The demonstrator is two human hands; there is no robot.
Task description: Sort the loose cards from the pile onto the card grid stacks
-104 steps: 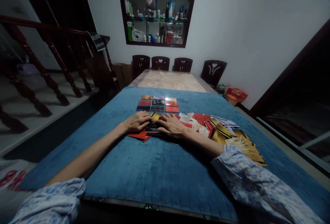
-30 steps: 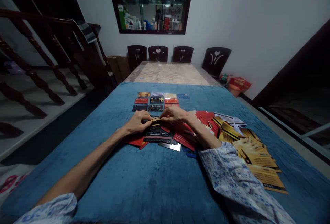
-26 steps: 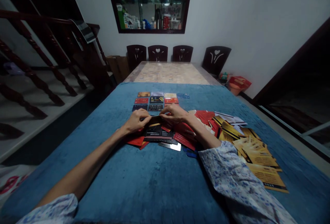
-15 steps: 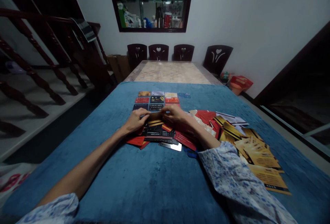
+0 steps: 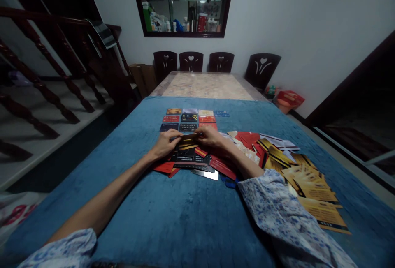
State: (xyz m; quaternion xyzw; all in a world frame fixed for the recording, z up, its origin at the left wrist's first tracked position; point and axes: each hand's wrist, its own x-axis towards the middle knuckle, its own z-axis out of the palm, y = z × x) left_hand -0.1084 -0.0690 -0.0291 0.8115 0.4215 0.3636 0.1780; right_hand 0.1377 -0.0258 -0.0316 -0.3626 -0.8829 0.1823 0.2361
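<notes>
Blue cloth (image 5: 173, 214) covers the near part of the table (image 5: 203, 84); landmark, the dark card pile (image 5: 191, 162); left hand (image 5: 165, 142), at the pile's far left, pinches one end of a gold-brown card (image 5: 190, 137); card spans both hands over the pile's far edge; its face shows more than a second ago, so probably tilted up, off the pile; card rows (image 5: 189, 118) lie beyond the pile; right hand (image 5: 210, 136) pinches the other end; loose gold cards (image 5: 308, 181) spread well right of the pile.

Dark chairs (image 5: 183, 61), wall cabinet (image 5: 184, 35), wooden railing (image 5: 55, 17)
</notes>
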